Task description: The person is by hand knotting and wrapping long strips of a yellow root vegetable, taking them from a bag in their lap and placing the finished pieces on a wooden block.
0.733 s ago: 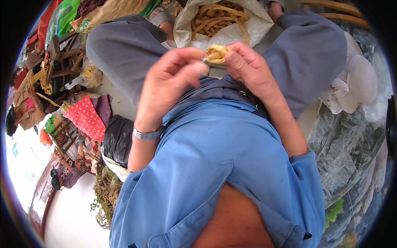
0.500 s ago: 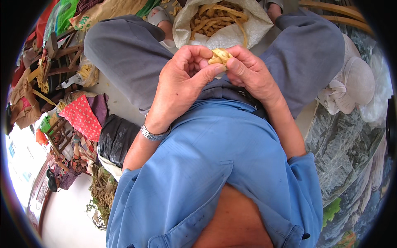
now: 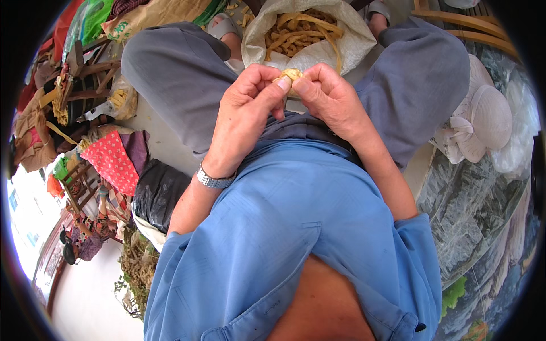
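Note:
Between my fingertips, over my lap, is a small pale-yellow folded strip [image 3: 292,74], bunched into a knot-like lump. My left hand [image 3: 248,102] pinches its left side with thumb and fingers closed. From the other side my right hand [image 3: 330,101] grips the same lump, thumb pressed on the near face. The two thumbs almost meet, and they hide part of the lump. Just beyond the hands stands an open white woven sack [image 3: 358,42], full of long tan-yellow strips [image 3: 301,34]. One strip hangs down the sack's inner near side.
A pale sun hat [image 3: 490,116] and clear plastic sheeting [image 3: 472,221] lie at the right. Curved wooden chair parts [image 3: 472,24] are at the far right. To my left are a black plastic bag [image 3: 161,190], a red patterned cloth [image 3: 114,162] and a bundle of dried plants [image 3: 136,267].
Both hands have drawn closer together around the lump, shifting slightly left. The fingers now cover more of it, and it looks more compact. My view has moved a little.

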Demonstrator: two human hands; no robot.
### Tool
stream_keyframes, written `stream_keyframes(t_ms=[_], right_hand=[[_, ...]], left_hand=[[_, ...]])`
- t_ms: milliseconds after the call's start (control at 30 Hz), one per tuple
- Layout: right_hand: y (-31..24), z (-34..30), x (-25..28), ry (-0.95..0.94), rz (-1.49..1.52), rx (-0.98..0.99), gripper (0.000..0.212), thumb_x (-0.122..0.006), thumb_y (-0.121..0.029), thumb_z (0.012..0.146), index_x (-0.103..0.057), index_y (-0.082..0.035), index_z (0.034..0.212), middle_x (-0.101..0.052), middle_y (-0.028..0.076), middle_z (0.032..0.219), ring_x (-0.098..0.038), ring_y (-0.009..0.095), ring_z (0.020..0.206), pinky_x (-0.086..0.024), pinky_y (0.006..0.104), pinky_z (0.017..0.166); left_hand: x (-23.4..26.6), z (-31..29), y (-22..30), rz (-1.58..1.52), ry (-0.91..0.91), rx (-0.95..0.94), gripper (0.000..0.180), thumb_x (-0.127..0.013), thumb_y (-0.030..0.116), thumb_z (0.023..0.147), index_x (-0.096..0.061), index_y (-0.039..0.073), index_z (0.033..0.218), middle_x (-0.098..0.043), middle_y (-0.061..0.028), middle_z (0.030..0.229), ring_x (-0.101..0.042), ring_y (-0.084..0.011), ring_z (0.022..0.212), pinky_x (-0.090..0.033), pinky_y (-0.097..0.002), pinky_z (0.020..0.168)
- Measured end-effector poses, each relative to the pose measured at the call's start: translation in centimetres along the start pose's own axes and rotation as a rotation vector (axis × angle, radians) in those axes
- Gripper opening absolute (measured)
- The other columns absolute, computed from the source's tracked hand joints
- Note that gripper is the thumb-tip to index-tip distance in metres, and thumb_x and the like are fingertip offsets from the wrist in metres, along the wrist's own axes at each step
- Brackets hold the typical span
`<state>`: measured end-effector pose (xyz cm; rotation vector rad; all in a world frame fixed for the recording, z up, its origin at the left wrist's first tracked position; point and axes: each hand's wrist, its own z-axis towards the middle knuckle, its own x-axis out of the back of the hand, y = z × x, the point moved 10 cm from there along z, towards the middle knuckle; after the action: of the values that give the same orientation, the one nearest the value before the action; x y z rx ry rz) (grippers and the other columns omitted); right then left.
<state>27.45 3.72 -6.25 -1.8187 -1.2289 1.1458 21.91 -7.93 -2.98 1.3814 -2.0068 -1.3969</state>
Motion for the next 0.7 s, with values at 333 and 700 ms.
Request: stream_keyframes(t_ms=[333,700], right_hand=[[0.1,-1.9,-0.4,-0.035,-0.198,0.016,0.025,-0.068,-0.028,0.098,-0.063,-0.004,0.092,-0.054,-0.005,0.072,-0.046,0.003,0.067,-0.039,0.0221,0.059],[-1.7,-1.5,-1.5,0.021,-0.217,0.128,0.022,-0.065,-0.024,0.099,-0.064,-0.002,0.097,-0.068,0.004,0.079,-0.061,0.009,0.073,-0.05,0.0279,0.067]], left_hand=[[2.8,-0.2,-1.2,-0.372,0.04,0.198,0.012,-0.059,0.011,0.098,-0.058,0.002,0.106,-0.047,-0.0003,0.072,-0.05,-0.0132,0.063,-0.046,-0.0319,0.063],[-0.6,-0.5,-2.0,-0.076,-0.089,0.102,0.049,-0.045,0.043,0.107,-0.052,0.001,0.133,-0.06,-0.0024,0.1,-0.057,-0.0107,0.087,-0.048,-0.0279,0.084]])
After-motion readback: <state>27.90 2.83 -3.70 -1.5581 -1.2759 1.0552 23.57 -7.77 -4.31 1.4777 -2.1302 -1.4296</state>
